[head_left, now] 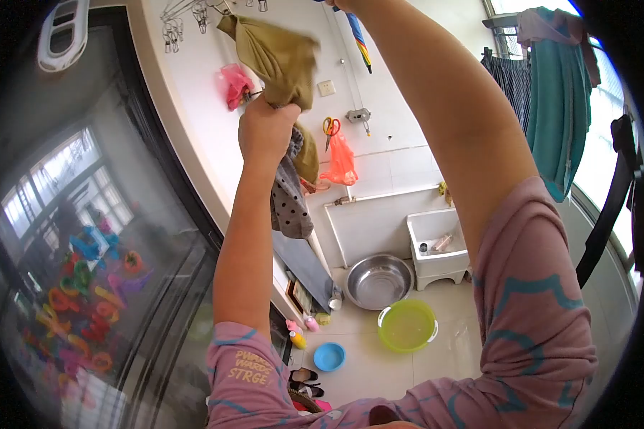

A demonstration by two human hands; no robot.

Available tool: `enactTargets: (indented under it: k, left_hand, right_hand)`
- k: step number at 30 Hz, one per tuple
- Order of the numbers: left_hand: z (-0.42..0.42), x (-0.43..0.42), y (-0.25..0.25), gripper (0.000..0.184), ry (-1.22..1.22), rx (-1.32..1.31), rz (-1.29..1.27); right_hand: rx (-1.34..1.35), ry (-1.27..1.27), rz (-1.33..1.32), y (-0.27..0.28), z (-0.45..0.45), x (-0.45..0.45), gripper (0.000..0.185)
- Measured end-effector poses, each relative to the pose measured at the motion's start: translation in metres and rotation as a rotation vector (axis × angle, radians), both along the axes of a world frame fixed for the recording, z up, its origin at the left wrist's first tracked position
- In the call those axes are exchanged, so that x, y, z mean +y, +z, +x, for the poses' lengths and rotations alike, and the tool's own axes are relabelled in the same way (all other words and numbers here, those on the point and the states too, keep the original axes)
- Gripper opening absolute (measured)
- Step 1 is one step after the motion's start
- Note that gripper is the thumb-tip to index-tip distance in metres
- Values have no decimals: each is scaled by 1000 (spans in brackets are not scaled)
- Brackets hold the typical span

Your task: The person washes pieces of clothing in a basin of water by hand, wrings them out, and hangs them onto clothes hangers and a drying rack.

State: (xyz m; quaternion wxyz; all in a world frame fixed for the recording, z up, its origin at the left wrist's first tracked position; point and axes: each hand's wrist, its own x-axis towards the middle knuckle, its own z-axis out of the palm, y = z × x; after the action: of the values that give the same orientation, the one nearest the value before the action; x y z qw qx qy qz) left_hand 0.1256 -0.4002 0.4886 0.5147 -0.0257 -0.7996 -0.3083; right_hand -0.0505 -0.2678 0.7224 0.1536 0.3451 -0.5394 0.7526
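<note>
My left hand [268,129] is raised and closed around cloth. An olive-green garment [275,53] stretches up from it toward a wire clip hanger [200,18], its edge blurred. Below the same hand hangs a grey cloth with black dots [290,200], which I seem to hold along with the olive one. My right arm reaches up past the top edge; only a bit of my right hand [340,3] shows there, its fingers cut off. A blue sliver appears beside it, too small to name.
A glass door [114,236] stands at left. Green and striped clothes [562,121] hang by the right window. On the floor are a steel basin [379,282], a lime-green tub [408,325], a blue basin [329,357] and shoes [304,375]. A white sink [436,264] stands behind.
</note>
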Motion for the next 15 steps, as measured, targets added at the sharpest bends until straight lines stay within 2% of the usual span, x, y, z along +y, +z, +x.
enactTargets:
  k: [1,2,4,5,7,8,9,11,12,15]
  left_hand:
    - [3,0,-2,32,56,0,-20]
    - [6,1,-3,31,112,-2,-40]
    - [4,-3,-6,31,245,-31,-95]
    - [6,-4,-6,31,227,-21,-104]
    - [9,-3,-7,31,185,1,-119]
    - [11,0,-5,30,218,-30,-106]
    - [12,2,-5,30,231,-32,-111]
    - [11,6,-5,30,259,-34,-120]
    - [9,6,-6,30,232,-9,-127]
    - [6,2,-8,30,182,41,-155]
  right_hand:
    - [20,-21,-79,8,-15,-6,41]
    - [6,-106,-50,-16,30,13,42]
    - [-40,35,20,-6,-2,12,41]
    - [-61,102,53,-2,-13,14,41]
    - [-68,253,212,-28,16,13,39]
    - [-3,204,236,-34,18,7,33]
    - [-99,241,121,-49,65,8,24]
    - [2,446,142,-55,57,0,18]
    - [18,294,101,-67,90,2,18]
    - [150,144,-50,-55,74,-38,23]
